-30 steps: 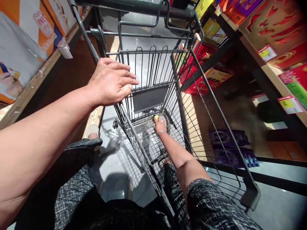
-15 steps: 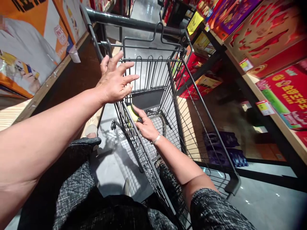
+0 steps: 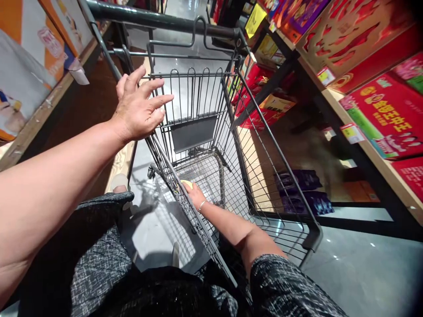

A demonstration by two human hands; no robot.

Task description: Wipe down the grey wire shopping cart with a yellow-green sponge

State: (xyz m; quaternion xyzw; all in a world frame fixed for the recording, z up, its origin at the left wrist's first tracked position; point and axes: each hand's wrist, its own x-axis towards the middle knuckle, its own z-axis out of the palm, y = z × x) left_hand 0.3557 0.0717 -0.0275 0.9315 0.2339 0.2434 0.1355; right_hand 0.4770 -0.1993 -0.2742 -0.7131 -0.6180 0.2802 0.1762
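A grey wire shopping cart stands in front of me. My left hand has its fingers spread at the cart's near-left upper corner, palm down by the rim, with nothing in it. Deep inside the basket, against the near side wall, my right hand is closed around a yellow object. Only a small part of that object shows; fingers and wires hide the rest, so its kind is unclear. A bracelet circles the right wrist.
On the right, a wooden shelf carries red gift boxes and price tags. Purple packages lie lower down. Orange-and-white cartons line the left shelf. The cart's dark push bar is at the far end.
My right hand has moved lower into the basket with the yellow object. The left hand stays spread by the rim. The whole view has shifted slightly.
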